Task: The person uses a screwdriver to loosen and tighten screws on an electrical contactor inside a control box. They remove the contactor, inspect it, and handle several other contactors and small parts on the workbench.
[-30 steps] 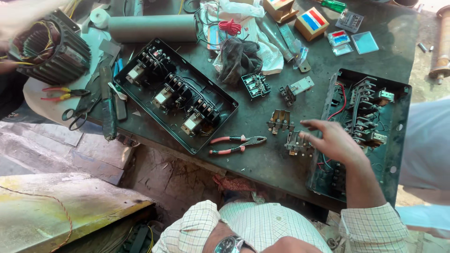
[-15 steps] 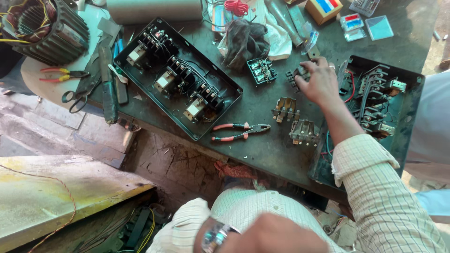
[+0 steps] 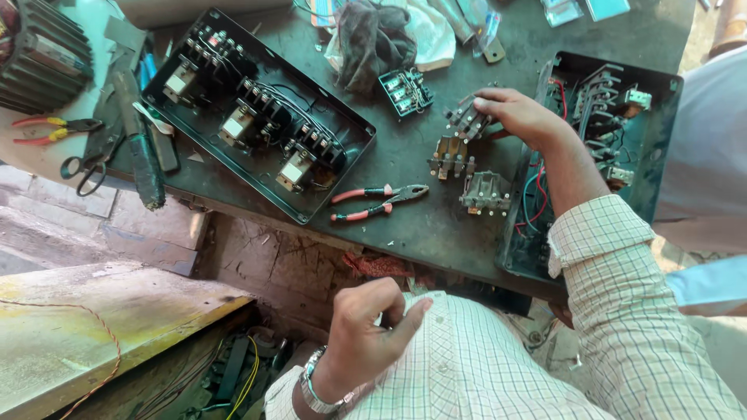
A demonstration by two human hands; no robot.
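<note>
Contactor block [image 3: 467, 119] sits pinched in the right hand [image 3: 523, 117] above the dark workbench [image 3: 436, 225]. Left hand [image 3: 366, 330] rests loosely curled and empty against the checked shirt [image 3: 467, 365].

Red-handled pliers [image 3: 379, 201], black tray [image 3: 354, 155], checked sleeve [image 3: 622, 311].

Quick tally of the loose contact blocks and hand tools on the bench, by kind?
Grey contact blocks: 3, one in the right hand at, others at and
Black terminal block: 1
Pliers: 2, red-handled and red-yellow
Scissors: 1
Total: 7
</note>
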